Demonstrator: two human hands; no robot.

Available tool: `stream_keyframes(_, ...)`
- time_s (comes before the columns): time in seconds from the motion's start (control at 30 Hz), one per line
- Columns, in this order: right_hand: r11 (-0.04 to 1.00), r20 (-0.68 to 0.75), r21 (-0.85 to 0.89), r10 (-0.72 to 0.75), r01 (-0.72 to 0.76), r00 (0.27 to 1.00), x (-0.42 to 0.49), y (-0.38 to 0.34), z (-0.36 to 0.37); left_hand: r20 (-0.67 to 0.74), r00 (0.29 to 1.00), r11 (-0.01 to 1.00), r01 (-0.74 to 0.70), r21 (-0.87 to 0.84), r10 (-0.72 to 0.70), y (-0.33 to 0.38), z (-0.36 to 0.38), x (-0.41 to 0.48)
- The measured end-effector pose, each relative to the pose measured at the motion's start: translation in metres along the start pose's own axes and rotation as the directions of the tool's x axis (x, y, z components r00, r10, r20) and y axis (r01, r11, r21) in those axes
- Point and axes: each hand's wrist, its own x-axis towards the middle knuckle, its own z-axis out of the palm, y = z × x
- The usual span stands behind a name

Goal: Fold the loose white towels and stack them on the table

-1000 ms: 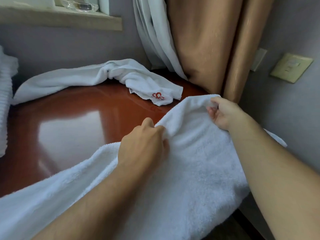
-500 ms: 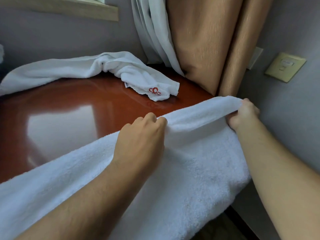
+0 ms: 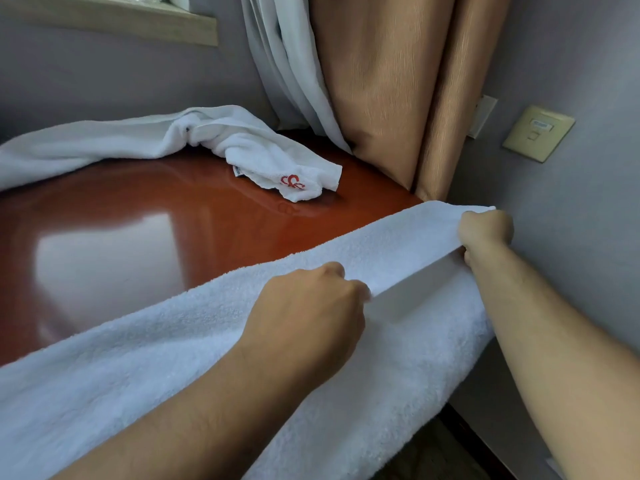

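Note:
A large white towel lies along the near edge of the glossy red-brown table, hanging over the front. My left hand grips the towel's upper edge near its middle. My right hand grips the same edge at the far right corner, beside the wall. Between the two hands the edge is pulled taut and lifted a little. A second loose white towel with a red emblem lies crumpled along the back of the table.
A tan curtain and a white sheer curtain hang at the table's back right corner. The grey wall on the right carries a beige socket plate. A wooden ledge runs along the back wall.
My right hand has drawn the towel's corner out to the right toward the wall, stretching the edge taut. My left hand has kept its grip near the middle. The view has tilted down slightly.

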Motion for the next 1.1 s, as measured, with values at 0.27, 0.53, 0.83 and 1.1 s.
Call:
stream_keyframes(0.27, 0.969, -0.026, -0.215, -0.13, 0.122, 0.991, -0.008, 0.007, -0.007, 0.146, 0.989, 0.981, 0.049, -0.187, -0.022, -0.008, 0.007, 0.001)
stream_keyframes(0.53, 0.716, 0.049, -0.604, -0.407, 0.351, 0.912, -0.032, 0.01, -0.01, 0.303, 0.945, 0.993, -0.118, -0.031, 0.121, -0.017, 0.035, -0.006)
stream_keyframes(0.83, 0.449, 0.472, -0.781, -0.03, 0.434, 0.881, -0.053, 0.013, 0.018, 0.344, 0.937, 0.994, -0.095, 0.062, 0.068, -0.018, 0.041, -0.015)
stream_keyframes(1.1, 0.392, 0.436, -0.829, 0.007, 0.399, 0.9, -0.074, -0.003, 0.015, 0.365, 0.931, 0.994, -0.017, 0.108, -0.024, -0.04, 0.019, -0.057)
